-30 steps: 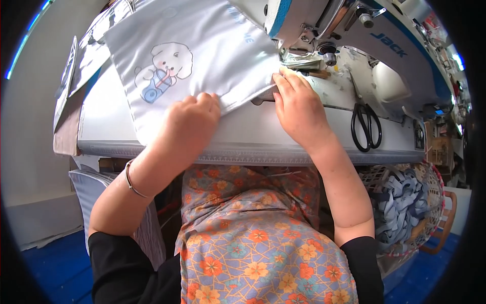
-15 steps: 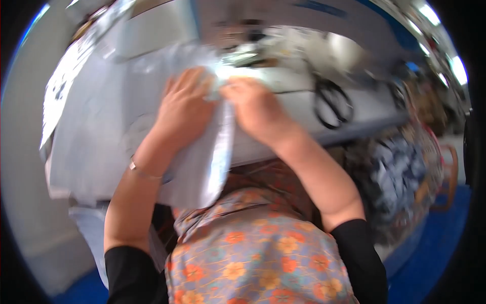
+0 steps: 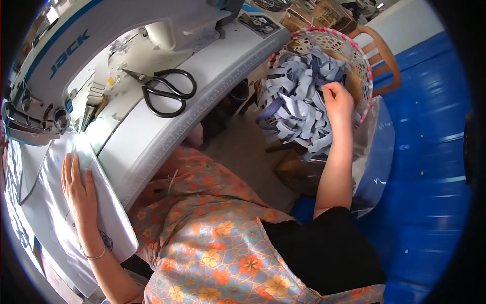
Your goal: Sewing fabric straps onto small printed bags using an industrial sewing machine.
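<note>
A left hand (image 3: 80,196) lies flat, fingers extended, on white printed fabric (image 3: 114,218) across the counter's (image 3: 136,142) front edge; the right hand (image 3: 339,104), nearer the basket (image 3: 368,66) off the right corner, bunches above gray-blue fabric strips (image 3: 301,104) to its left, any grip unclear.

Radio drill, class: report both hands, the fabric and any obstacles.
Left hand flat on white fabric. Right hand over basket of grey strips, grip unclear. Scissors on table, apart from fabric.
</note>
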A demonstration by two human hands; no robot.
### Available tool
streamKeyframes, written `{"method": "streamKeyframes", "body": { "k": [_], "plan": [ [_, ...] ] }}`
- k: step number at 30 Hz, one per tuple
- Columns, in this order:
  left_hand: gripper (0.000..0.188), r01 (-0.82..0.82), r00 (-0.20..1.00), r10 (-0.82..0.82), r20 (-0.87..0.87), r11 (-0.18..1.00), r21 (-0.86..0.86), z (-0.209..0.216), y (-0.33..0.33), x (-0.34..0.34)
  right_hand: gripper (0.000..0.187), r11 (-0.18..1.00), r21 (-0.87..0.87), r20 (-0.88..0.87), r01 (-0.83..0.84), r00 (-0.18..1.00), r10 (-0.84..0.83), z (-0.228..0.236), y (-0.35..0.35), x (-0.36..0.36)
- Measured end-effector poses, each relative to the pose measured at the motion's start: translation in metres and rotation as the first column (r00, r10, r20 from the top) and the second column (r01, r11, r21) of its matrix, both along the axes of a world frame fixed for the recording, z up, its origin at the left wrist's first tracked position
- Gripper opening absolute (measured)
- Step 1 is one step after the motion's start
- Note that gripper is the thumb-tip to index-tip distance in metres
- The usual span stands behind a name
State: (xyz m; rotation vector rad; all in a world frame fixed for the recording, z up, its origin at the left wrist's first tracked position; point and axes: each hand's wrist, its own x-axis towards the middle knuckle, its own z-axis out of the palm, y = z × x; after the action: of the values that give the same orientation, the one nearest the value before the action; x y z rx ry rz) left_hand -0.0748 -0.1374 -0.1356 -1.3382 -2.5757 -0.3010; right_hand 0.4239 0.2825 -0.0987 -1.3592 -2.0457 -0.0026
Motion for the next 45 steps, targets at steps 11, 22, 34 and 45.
{"method": "streamKeyframes", "body": {
  "k": [11,22,34,45],
  "plan": [
    [0.042,0.074,0.995,-0.079,0.061,0.993,0.089,-0.006,-0.008,-0.01,0.015,0.992,-0.025,0.093,0.121,0.989,-0.118,0.035,0.021,0.038],
    [0.04,0.08,0.996,-0.084,0.042,0.993,0.081,-0.013,-0.01,-0.017,0.03,0.916,-0.38,0.161,0.132,0.984,-0.075,-0.002,0.0,0.101],
    [0.04,0.1,0.994,-0.105,0.038,0.988,0.117,-0.013,-0.014,-0.015,0.039,0.933,-0.016,0.269,0.359,0.9,-0.342,-0.011,0.075,0.086],
    [0.041,0.093,0.995,-0.096,0.028,0.99,0.109,-0.017,-0.013,-0.014,0.027,0.98,0.043,-0.615,-0.192,0.768,0.178,0.159,0.053,0.039]
  ]
}}
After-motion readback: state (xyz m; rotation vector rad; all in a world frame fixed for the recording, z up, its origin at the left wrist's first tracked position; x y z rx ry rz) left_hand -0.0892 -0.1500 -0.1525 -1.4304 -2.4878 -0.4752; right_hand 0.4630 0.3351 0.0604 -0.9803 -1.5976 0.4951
